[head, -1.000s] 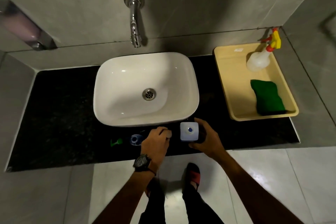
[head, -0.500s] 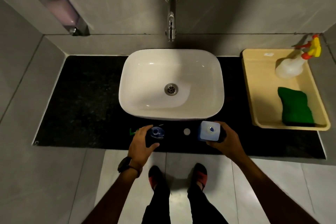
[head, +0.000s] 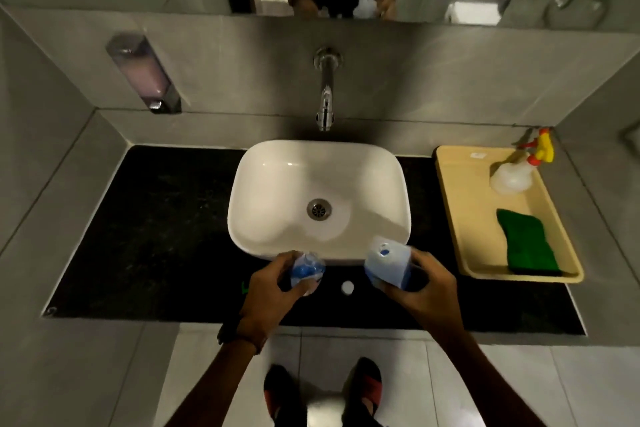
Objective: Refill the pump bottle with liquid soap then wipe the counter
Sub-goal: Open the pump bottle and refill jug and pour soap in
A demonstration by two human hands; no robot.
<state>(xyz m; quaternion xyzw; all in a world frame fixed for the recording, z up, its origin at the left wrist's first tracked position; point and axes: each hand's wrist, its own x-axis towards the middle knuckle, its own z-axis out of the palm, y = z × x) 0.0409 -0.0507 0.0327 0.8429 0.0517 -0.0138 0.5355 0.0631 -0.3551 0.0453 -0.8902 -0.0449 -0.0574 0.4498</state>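
Hands grip both bottles: left hand (head: 268, 291) pump bottle (head: 306, 270), right hand (head: 424, 288) refill bottle (head: 388, 265)

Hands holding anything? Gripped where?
Left hand grips the small bottle by its body; right hand grips the refill bottle by its lower side.

Both bottles lifted off the counter (head: 145, 225) since last frame: left hand (head: 266, 291) raised the pump bottle (head: 306, 272), right hand (head: 420, 284) tilted the refill bottle (head: 386, 265) toward it, lower centre of frame.
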